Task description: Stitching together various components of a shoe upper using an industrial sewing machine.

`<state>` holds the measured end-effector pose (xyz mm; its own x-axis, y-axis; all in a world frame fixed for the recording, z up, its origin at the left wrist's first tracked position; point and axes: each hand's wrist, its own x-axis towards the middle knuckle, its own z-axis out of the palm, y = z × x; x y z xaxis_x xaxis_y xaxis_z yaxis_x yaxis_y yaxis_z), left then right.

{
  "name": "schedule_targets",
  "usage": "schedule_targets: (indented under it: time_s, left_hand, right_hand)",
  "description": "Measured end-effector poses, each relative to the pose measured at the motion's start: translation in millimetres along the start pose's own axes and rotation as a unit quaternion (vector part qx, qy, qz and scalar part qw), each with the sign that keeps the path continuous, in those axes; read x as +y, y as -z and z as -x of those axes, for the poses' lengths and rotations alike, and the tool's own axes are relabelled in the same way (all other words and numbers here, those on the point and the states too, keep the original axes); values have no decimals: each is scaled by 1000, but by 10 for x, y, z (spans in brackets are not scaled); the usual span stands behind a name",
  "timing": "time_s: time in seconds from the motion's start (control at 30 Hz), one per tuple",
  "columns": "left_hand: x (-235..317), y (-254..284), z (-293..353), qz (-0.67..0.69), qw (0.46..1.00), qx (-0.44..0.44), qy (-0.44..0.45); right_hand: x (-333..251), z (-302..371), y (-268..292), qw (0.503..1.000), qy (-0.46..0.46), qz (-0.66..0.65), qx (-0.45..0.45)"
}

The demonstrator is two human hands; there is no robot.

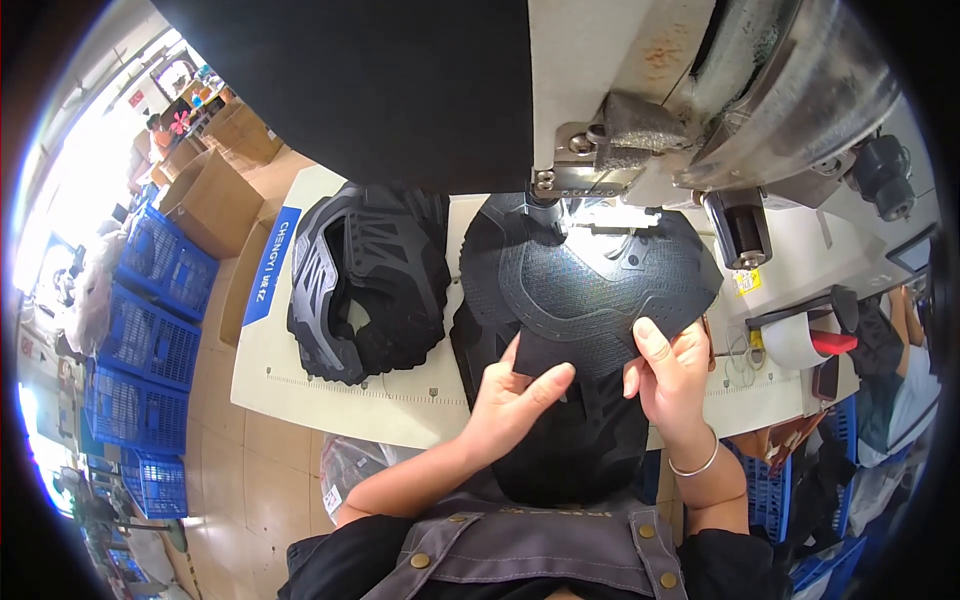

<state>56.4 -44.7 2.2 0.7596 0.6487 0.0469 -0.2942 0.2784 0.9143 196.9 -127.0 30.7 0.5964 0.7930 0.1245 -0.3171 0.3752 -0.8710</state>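
A black shoe upper (590, 290) with a textured, moulded surface lies flat beneath the head of a sewing machine (600, 160), lit by a bright lamp. My right hand (672, 375) pinches its near right edge, thumb on top and fingers curled under. At the near left edge is my left hand (515, 408), its thumb over the border and its other fingers partly hidden by the material. Below both hands more black pieces (570, 440) hang over the table edge toward my lap. To the left sits a pile of black and grey shoe uppers (370, 285).
The pale machine table (400, 400) has a printed ruler along its near edge. Blue crates (150, 335) and cardboard boxes (210, 195) stand on the floor at left. At right are a white roll (790, 345), a red object (833, 343) and a blue crate (765, 490) with dark pieces.
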Motion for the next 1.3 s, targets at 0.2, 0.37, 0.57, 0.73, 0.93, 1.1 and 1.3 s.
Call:
schedule_targets:
  time_s: [0.2, 0.37, 0.57, 0.73, 0.93, 1.1, 1.3]
  left_hand:
    - [13, -348, -155, 41, 996, 67, -33]
    - [41, -330, -214, 79, 987, 134, -32]
    - [128, -211, -172, 89, 990, 108, -29]
    - [188, -173, -239, 18, 993, 102, -62]
    - [202, -35, -291, -21, 992, 93, -84]
    - [234, 0, -317, -123, 976, 68, -167]
    - [195, 85, -347, -134, 964, 32, -228]
  right_hand:
    - [-49, 119, 12, 996, -39, 80, -31]
    - [-398, 138, 283, 955, 51, 192, -222]
    - [-333, -641, 587, 926, 28, 365, -89]
    - [-353, -635, 622, 976, 21, 203, -78]
    - [-459, -592, 427, 960, 106, 255, -52]
    - [-439, -598, 431, 959, 112, 258, -37]
    - [-418, -622, 407, 961, 113, 249, -33]
